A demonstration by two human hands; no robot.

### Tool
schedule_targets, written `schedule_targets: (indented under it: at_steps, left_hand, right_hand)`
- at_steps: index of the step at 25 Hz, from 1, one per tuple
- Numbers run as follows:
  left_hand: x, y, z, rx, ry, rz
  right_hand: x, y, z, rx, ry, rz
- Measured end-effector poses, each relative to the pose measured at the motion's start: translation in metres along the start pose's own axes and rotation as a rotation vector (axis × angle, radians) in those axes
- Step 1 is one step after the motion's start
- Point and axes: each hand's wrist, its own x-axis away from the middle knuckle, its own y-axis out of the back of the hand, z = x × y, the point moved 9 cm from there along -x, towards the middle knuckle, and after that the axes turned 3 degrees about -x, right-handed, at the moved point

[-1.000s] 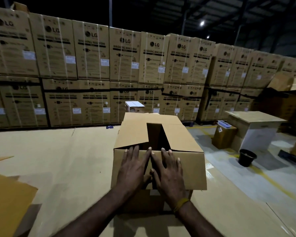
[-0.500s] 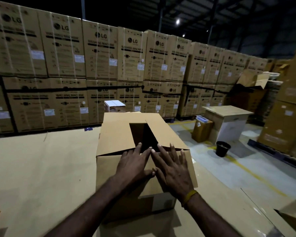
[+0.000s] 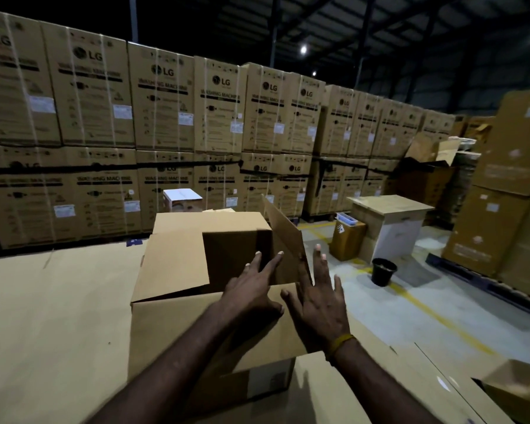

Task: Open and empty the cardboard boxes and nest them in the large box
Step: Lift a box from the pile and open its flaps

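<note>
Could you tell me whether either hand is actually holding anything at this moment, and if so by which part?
Nothing is gripped. The right hand has straight fingers beside the box's raised right flap; the left hand reaches open over the cardboard box.

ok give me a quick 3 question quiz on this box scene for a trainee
1. True or false: the right flap of the cardboard box stands raised.
2. Which thing stands on the floor right of the box? A) black bucket B) red ladder C) blue chair
3. Fill in: the wristband on the right hand is ____.

Key:
1. True. The right flap is tilted up, while the left flap lies nearly flat. The left hand reaches over the opening with straight fingers.
2. A.
3. Yellow.
</note>
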Motion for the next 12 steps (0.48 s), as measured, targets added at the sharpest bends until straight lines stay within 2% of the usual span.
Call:
schedule_targets:
  at_steps: [3, 5, 8, 10, 12]
  left_hand:
    - [-0.016, -0.007, -0.017, 0.002, -0.043, 0.04]
    - [-0.018, -0.011, -0.019, -0.094, -0.04, 0.021]
    - [-0.003, -0.01, -0.024, -0.271, -0.036, -0.216]
    - [0.012, -0.01, -0.028, -0.294, -0.026, -0.389]
    - [0.022, -0.017, -0.029, -0.285, -0.012, -0.491]
  right_hand:
    - [-0.001, 0.009, -0.015, 0.042, -0.027, -0.063]
    - [-0.005, 0.003, -0.025, 0.08, -0.021, -0.018]
    - [-0.005, -0.018, -0.034, 0.018, -0.019, 0.065]
    - [-0.003, -0.031, -0.036, -0.143, -0.041, 0.098]
    - [-0.002, -0.033, -0.037, -0.284, -0.069, 0.062]
